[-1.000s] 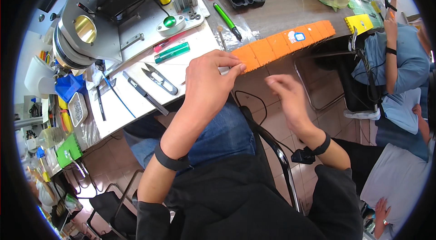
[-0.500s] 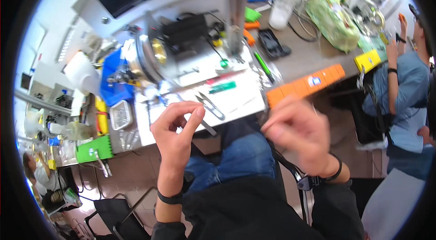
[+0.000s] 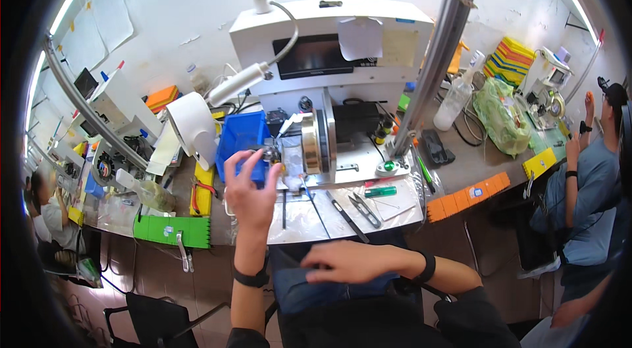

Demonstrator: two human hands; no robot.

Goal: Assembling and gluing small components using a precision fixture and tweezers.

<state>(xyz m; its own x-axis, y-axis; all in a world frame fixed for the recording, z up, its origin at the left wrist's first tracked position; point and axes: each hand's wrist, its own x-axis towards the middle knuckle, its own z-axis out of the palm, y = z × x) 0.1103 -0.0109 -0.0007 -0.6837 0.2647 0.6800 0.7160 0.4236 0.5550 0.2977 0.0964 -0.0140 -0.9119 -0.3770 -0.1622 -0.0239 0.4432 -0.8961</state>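
My left hand (image 3: 251, 200) is raised over the left part of the white work sheet (image 3: 296, 219), fingers curved and apart, with nothing visible between them. Its fingertips reach toward the blue bin (image 3: 242, 132) and the small metal parts beside the machine's gold-rimmed wheel (image 3: 311, 144). Low over my lap, my right hand (image 3: 352, 262) stretches its fingers leftward and appears to hold nothing. Forward of it on the sheet lie tweezers (image 3: 347, 216), thread snips (image 3: 365, 210) and a green-handled tool (image 3: 380, 192).
Yellow board with red-handled pliers (image 3: 205, 193) and a green strip (image 3: 172, 232) lie to the left. On the right are an orange strip (image 3: 469, 195), a black tray (image 3: 436, 146) and a metal post (image 3: 441, 52). A person in blue (image 3: 579, 183) works at far right.
The view has swung up and levelled, showing more of the wall and machine. My right hand has come left and down over my lap; my left hand has opened wider near the blue bin.
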